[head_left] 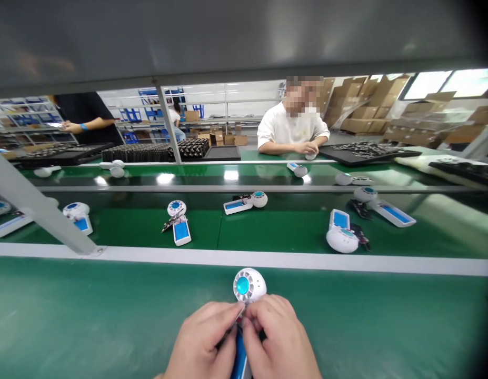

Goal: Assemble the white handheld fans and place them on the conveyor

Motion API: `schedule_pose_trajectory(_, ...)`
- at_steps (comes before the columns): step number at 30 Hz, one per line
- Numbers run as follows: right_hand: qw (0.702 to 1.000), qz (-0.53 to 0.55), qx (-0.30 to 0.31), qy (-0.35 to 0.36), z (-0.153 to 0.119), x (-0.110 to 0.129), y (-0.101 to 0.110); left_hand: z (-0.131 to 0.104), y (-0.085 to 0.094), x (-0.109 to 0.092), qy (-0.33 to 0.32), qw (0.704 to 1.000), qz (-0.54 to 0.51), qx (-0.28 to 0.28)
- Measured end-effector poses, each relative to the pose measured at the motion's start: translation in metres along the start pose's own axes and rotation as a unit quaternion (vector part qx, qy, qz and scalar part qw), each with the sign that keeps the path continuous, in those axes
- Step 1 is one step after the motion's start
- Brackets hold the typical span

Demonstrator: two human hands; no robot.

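Observation:
Close in front of me, a white device (259,283) shows a round, vented head with a turquoise centre, and an open handle with a blue inside (239,352). My left hand (206,337) is closed at the neck of the device, thumb and index finger pinching where a thin dark part and a bit of red show. From the other side my right hand (279,334) closes on the same neck, its fingertips meeting those of the left. What exactly lies between the fingertips is hidden. The head points away from me and the handle runs down between both hands.
Several similar devices, such as a white one (181,231), lie on the green conveyor belt (129,226) beyond a pale rail (307,261). A slanted post (42,205) stands left. A grey shelf (244,37) hangs overhead. Opposite, a person (291,126) works beside a black tray (370,152).

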State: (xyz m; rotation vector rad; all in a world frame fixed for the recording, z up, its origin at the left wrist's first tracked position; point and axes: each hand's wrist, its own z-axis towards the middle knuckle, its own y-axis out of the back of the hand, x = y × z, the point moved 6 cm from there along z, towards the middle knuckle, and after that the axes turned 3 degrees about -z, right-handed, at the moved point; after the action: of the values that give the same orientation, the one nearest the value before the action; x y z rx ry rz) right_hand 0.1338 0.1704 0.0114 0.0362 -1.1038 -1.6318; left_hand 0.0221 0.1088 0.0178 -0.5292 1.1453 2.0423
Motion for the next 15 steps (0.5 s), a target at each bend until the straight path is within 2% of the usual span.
schedule_pose_trajectory(4,1.000,-0.001,0.016,0.012,0.001,0.000,0.000,0.001,0.003,-0.002,-0.016,1.000,0.009,-0.001)
schedule_pose_trajectory(6,1.000,0.002,0.023,0.012,0.003,0.000,0.000,0.002,0.002,-0.003,0.002,1.000,-0.016,0.003)
schedule_pose_trajectory(8,0.999,0.006,0.033,0.005,0.004,-0.001,0.000,0.003,0.002,0.000,0.056,0.996,-0.066,0.011)
schedule_pose_trajectory(10,0.999,0.023,0.044,-0.004,0.005,-0.006,-0.002,0.005,0.003,0.009,0.146,0.982,-0.122,0.004)
schedule_pose_trajectory(13,0.997,0.066,0.034,-0.005,0.002,-0.016,-0.008,0.013,0.017,0.041,0.291,0.943,-0.158,-0.034)
schedule_pose_trajectory(15,0.997,0.081,-0.010,-0.016,-0.002,-0.025,-0.011,0.026,0.039,0.071,0.345,0.932,-0.092,-0.064)
